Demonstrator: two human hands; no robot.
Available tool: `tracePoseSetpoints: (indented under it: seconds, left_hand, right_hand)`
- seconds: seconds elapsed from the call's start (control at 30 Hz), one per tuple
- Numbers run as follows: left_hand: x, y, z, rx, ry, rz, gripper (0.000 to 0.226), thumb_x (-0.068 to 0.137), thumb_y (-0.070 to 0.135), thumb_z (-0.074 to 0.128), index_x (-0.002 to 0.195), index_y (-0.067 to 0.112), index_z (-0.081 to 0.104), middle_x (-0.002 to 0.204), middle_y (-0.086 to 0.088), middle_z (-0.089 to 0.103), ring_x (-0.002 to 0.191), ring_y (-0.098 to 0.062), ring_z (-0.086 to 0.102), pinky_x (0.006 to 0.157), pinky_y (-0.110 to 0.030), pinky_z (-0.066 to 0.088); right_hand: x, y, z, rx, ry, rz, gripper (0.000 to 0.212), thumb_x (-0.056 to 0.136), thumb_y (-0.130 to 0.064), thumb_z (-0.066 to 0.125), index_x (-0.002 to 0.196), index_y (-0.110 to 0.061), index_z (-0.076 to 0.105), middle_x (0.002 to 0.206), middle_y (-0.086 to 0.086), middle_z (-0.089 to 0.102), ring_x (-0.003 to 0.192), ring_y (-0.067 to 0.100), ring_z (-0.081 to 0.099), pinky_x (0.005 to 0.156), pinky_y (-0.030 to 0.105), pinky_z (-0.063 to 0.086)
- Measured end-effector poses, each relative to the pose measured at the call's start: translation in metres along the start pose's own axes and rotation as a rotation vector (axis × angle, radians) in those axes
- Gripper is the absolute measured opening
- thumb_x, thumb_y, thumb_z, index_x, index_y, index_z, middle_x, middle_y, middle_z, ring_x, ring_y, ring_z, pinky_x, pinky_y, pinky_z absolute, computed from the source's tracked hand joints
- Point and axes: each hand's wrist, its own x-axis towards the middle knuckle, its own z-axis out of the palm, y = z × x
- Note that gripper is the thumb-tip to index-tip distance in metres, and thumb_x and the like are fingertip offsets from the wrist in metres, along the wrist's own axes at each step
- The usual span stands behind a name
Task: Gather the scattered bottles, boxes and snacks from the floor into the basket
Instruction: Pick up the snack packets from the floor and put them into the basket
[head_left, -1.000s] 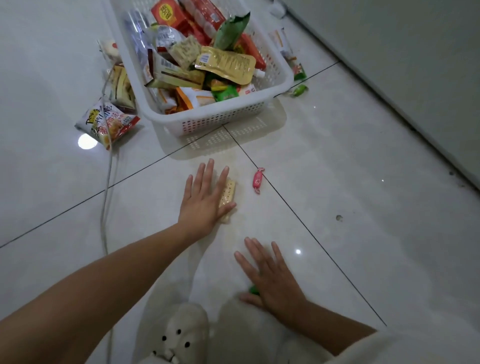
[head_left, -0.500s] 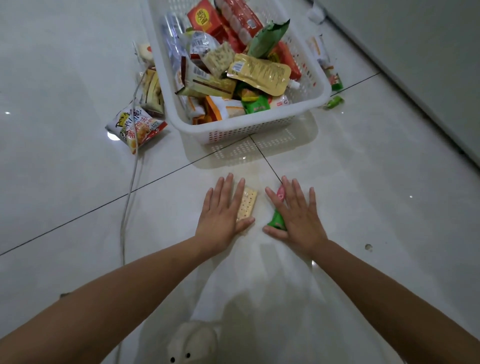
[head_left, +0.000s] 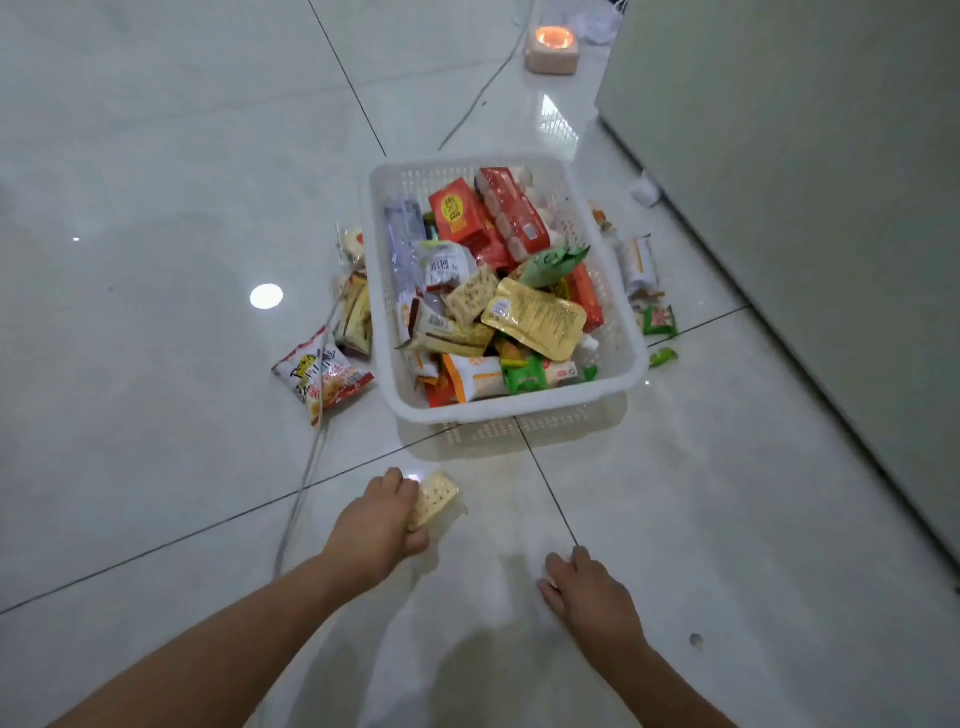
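A white plastic basket (head_left: 511, 410) stands on the tiled floor ahead, filled with snack packets, red boxes, a yellow pouch and a clear bottle. My left hand (head_left: 379, 525) grips a pale cracker packet (head_left: 435, 498) just off the floor, short of the basket's front wall. My right hand (head_left: 589, 597) is curled low over the tiles to the right, fingers closed around small candies that are almost wholly hidden. A red-and-white snack bag (head_left: 322, 376) and several wrapped packets (head_left: 356, 312) lie left of the basket.
Right of the basket lie a white-orange packet (head_left: 639, 265), a green packet (head_left: 660, 319) and a green candy (head_left: 662, 357). A grey cable (head_left: 306, 483) runs across the floor on the left. A glowing pink block (head_left: 551, 49) sits far back. A grey wall (head_left: 805, 208) borders the right.
My left hand went from lying flat on the cracker packet to gripping and lifting it. My right hand curled over the pink and green candies and drew back. The view tilted up.
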Motion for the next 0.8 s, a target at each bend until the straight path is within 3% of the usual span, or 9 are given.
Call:
tracePoseSetpoints:
  seconds: [0.13,0.2,0.27,0.4,0.47,0.57,0.67,0.8]
  left_hand:
    - [-0.055,0.018,-0.092,0.048,-0.089,0.065,0.041,0.086,0.039,0.052,0.118,0.015,0.048,0.117,-0.004,0.044,0.105,-0.02,0.045,0.071,-0.027,0.037]
    - [-0.082,0.034,-0.153,0.048,-0.078,0.041,0.04,0.085,0.037,0.052,0.117,0.014,0.047,0.115,-0.004,0.043,0.105,-0.019,0.045,0.068,-0.027,0.035]
    - [-0.107,0.053,-0.219,0.021,-0.04,0.018,0.041,0.085,0.036,0.052,0.119,0.014,0.047,0.116,-0.004,0.043,0.107,-0.021,0.045,0.069,-0.028,0.036]
    - [-0.157,0.087,-0.359,0.069,0.021,0.049,0.051,0.085,0.034,0.053,0.13,0.012,0.042,0.125,-0.008,0.042,0.114,-0.026,0.043,0.081,-0.035,0.04]
    - [-0.184,0.103,-0.426,0.105,0.032,0.07,0.053,0.086,0.034,0.052,0.134,0.014,0.039,0.129,-0.008,0.041,0.117,-0.026,0.041,0.085,-0.037,0.041]
    - [-0.211,0.122,-0.523,0.129,0.074,0.106,0.054,0.092,0.039,0.05,0.138,0.014,0.036,0.136,-0.009,0.037,0.124,-0.027,0.038,0.091,-0.038,0.041]
    - [-0.222,0.131,-0.605,0.155,0.125,0.132,0.053,0.091,0.037,0.052,0.136,0.013,0.037,0.137,-0.011,0.037,0.126,-0.027,0.037,0.092,-0.038,0.042]
    - [-0.216,0.128,-0.678,0.216,0.147,0.158,0.053,0.089,0.034,0.057,0.134,0.013,0.038,0.131,-0.01,0.038,0.12,-0.028,0.037,0.088,-0.039,0.043]
  right_hand:
    - [-0.066,-0.001,-0.088,0.174,0.01,0.235,0.024,0.097,-0.046,0.035,0.103,-0.026,0.047,0.093,-0.002,0.038,0.082,0.02,0.057,0.067,0.031,0.04]
    - [-0.1,-0.007,-0.142,0.268,0.054,0.34,0.015,0.096,-0.044,0.042,0.091,-0.031,0.037,0.088,-0.001,0.039,0.065,0.019,0.05,0.067,0.032,0.043]
    - [-0.131,-0.014,-0.205,0.296,0.186,0.373,0.027,0.091,-0.038,0.055,0.089,-0.03,0.029,0.081,0.002,0.038,0.052,0.018,0.037,0.061,0.034,0.043]
    - [-0.184,-0.041,-0.355,0.29,0.2,0.401,0.033,0.09,-0.031,0.059,0.091,-0.03,0.026,0.079,0.002,0.038,0.057,0.028,0.048,0.061,0.036,0.046]
    - [-0.206,-0.056,-0.424,0.332,0.289,0.425,0.035,0.086,-0.022,0.066,0.085,-0.027,0.031,0.076,0.0,0.039,0.053,0.026,0.049,0.054,0.036,0.046]
    - [-0.232,-0.078,-0.522,0.357,0.337,0.465,0.031,0.095,-0.026,0.051,0.072,-0.03,0.03,0.08,-0.003,0.039,0.062,0.026,0.053,0.06,0.034,0.045]
    - [-0.259,-0.084,-0.576,0.459,0.408,0.525,0.022,0.095,-0.029,0.047,0.076,-0.026,0.038,0.079,0.005,0.05,0.059,0.019,0.051,0.053,0.028,0.036]
    - [-0.292,-0.055,-0.57,0.523,0.444,0.728,0.039,0.087,-0.022,0.062,0.06,-0.026,0.033,0.058,0.011,0.047,0.045,0.016,0.046,0.047,0.03,0.035]
